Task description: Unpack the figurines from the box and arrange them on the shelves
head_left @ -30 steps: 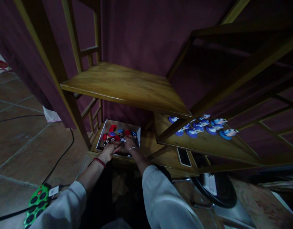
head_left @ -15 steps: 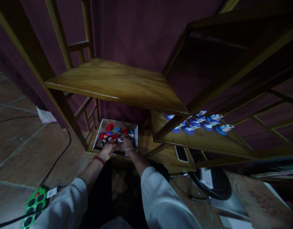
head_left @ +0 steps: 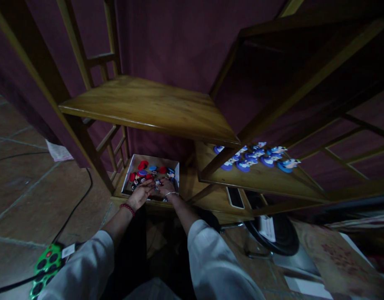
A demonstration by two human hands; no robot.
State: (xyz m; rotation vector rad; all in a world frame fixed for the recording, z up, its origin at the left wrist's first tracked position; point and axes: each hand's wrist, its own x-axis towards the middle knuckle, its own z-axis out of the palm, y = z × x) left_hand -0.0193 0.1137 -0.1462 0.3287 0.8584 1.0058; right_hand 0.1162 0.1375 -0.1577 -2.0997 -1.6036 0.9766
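Note:
A shallow white-edged box stands on the lowest wooden shelf, holding several small figurines with red and blue tops or bases. Inside its front part, my left hand reaches in from the left, a red bead bracelet on the wrist. Close to its right, my right hand wears a thin pale bracelet. A small dark-and-white figurine lies between the fingertips of both hands; my right fingers seem to be on it. My left fingers look extended beside it.
Several figurines with blue bases stand on the shelf to the right. A bare wooden shelf hangs above the box. A phone-like object lies lower right. At left are a green power strip, a cable and floor tiles.
The view has shifted slightly. My hands remain in the box, and the small figurine between them shows more clearly; my left fingers appear more stretched out.

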